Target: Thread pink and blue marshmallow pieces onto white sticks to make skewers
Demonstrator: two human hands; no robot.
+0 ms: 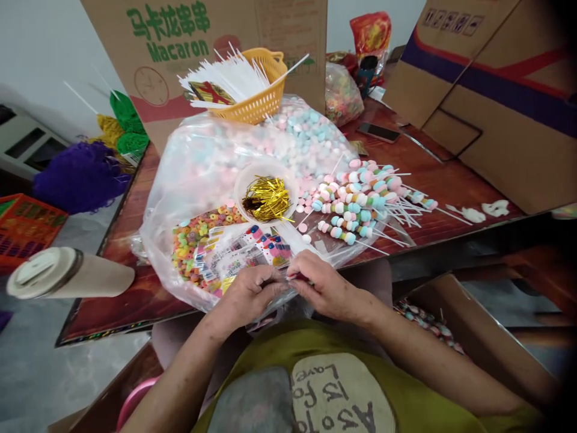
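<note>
My left hand (255,291) and my right hand (322,285) meet at the table's near edge, thumbs and fingers pinched together. Between them is the edge of a clear plastic bag (293,310), with a bit of red showing; most of it is hidden by the fingers. Just beyond lie several printed clear packets (246,255) on top of colourful ring-shaped candies (192,240). A white bowl (241,177) of gold metallic ties (268,198) stands behind the packets. To the right is a pile of pastel candy skewers (360,198) on white sticks.
A big plastic bag (180,156) of pastel candies spreads over the table. Behind it are a yellow basket (265,99) of white sticks and a cardboard box (112,36). A tumbler (99,276) is at left, a phone (378,132) at right. An open box (487,325) stands below right.
</note>
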